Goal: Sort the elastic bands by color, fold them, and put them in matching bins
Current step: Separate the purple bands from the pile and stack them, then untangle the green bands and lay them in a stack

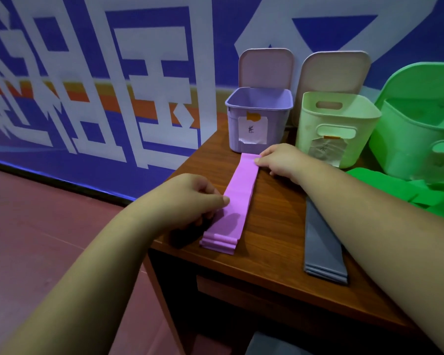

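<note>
A stack of purple elastic bands (237,198) lies lengthwise on the wooden table (272,226). My left hand (190,198) pinches the stack's left edge near its middle. My right hand (280,160) pinches the far end of the stack, just in front of the purple bin (259,119). A stack of grey bands (321,242) lies flat to the right, partly under my right forearm. Green bands (385,185) lie in a heap at the right. A pale green bin (336,126) and a bright green bin (420,139) stand beside the purple one.
The bins stand along the table's back, with open lids leaning on the blue and white wall. The table's left edge drops to a reddish floor (49,226). A dark grey thing (274,344) shows below the table's front edge.
</note>
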{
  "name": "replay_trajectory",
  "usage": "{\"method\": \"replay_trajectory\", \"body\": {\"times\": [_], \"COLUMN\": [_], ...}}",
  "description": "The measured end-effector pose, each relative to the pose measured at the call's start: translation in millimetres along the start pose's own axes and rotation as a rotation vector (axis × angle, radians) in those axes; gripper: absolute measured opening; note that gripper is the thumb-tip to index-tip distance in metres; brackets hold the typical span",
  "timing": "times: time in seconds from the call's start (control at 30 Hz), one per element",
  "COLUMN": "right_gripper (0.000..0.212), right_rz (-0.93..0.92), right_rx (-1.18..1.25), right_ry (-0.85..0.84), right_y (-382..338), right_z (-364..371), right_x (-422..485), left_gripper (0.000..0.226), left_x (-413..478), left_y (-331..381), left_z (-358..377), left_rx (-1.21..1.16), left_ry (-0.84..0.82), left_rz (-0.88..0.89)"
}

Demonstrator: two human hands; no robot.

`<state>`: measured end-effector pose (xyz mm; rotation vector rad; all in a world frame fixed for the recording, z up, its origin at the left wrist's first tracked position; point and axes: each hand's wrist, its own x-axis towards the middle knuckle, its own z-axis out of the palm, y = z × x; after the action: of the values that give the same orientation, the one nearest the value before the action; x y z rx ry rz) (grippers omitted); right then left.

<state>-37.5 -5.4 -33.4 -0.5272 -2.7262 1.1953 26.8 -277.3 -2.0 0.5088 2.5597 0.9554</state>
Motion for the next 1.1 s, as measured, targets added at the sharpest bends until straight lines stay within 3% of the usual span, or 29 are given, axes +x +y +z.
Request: {"method": "replay_trajectory", "body": {"times": [0.17,0.33,0.57,0.77,0.9,1.1], "right_gripper": [0.021,0.018,0.021,0.020,0.019,0.024], "right_rz": [0.007,-0.016,-0.214,-0.148,-0.123,0.011], "right_rx": [0.057,0.326,-0.096,-0.246,-0.251,-0.315], "right_ry": [-0.063,-0.066,0.144,0.336,0.432,0.365], "right_y": [3.6,11.2,57.6,121.3,170.3,193.3], "right_z": [-4.2,-33.0,-130.8,-197.2,-215.7,-223.5], "right_x": [-11.6,-36.3,-91.0,-131.5,-149.9,-155.8], "left_gripper": [0.023,0.020,0.022,0.029,0.054,0.080], "left_x": [21.5,33.7,27.2,47.7,76.2,114.4], "left_y": [24.8,63.8,139.9,219.6,252.4,276.8], "left_z": [8.9,19.7,55.6,119.1,156.7,192.3], "left_rx": [0.008,0.061,0.194,0.399,0.611,0.762], "left_ry": [0.050,0.026,0.047,0.000,-0.105,-0.260], "left_rz": [0.076,0.219,0.406,0.599,0.642,0.601]}}
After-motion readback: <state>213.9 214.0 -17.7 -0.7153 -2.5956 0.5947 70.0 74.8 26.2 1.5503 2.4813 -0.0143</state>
